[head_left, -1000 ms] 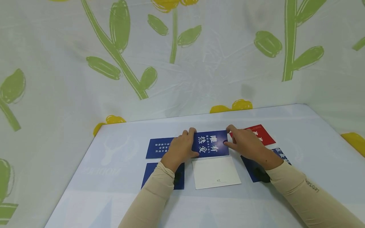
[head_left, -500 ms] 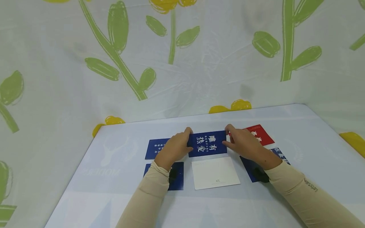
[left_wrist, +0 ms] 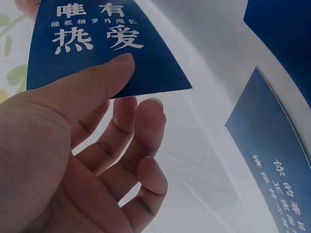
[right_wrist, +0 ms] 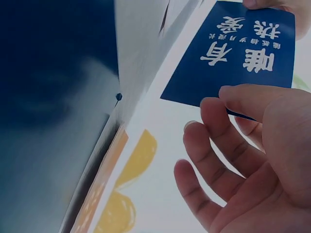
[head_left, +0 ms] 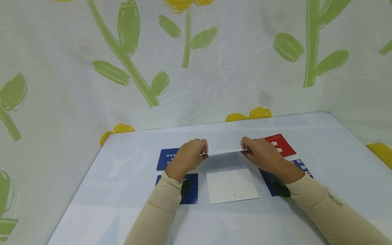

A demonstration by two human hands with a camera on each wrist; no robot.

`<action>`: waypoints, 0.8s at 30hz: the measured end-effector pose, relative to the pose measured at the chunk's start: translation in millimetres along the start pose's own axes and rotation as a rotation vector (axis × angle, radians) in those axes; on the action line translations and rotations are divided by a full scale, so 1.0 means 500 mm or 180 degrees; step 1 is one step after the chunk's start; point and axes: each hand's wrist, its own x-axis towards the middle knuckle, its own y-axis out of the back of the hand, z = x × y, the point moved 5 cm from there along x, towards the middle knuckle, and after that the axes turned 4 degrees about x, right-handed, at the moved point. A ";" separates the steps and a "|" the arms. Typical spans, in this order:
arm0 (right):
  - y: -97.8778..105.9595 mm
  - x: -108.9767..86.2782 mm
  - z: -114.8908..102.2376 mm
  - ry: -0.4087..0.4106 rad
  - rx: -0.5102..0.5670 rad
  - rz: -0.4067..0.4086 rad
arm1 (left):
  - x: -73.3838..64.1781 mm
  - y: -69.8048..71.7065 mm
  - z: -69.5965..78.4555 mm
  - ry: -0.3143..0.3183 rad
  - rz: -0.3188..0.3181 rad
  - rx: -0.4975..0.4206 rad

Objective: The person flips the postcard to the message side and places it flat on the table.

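Both hands hold one blue card (left_wrist: 97, 73) with white Chinese characters, pinched by its two short ends. In the head view this card (head_left: 226, 152) is seen nearly edge-on, raised over the table with a shadow beneath. My left hand (head_left: 186, 158) has its thumb on the printed face and fingers behind, the other fingers loosely bent in the left wrist view. At the opposite end my right hand (head_left: 265, 156) pinches the card between thumb and forefinger. Directly below lies a white card (head_left: 232, 187) with a tiny mark near its lower edge.
On the left lie two blue cards, an upper one (head_left: 166, 158) and a lower one (head_left: 192, 194), partly covered by the left arm. A red card (head_left: 283, 144) and another blue card (head_left: 266, 182) lie at the right. Behind the white table (head_left: 122, 211) hangs a flower-printed cloth (head_left: 232, 68).
The held card has tipped from showing its printed face to nearly edge-on in the head view. My left hand has moved slightly left, to the card's very end.
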 end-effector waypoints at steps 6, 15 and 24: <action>0.003 0.000 -0.003 0.0135 -0.0148 0.0112 | 0.002 -0.002 0.000 0.0104 -0.0024 0.0079; -0.003 0.000 -0.002 0.0254 -0.0352 0.0214 | 0.003 -0.010 -0.003 0.0248 -0.0131 0.0185; -0.012 0.000 0.004 0.0176 -0.0327 0.0019 | -0.004 -0.020 0.002 0.0120 -0.0337 0.0016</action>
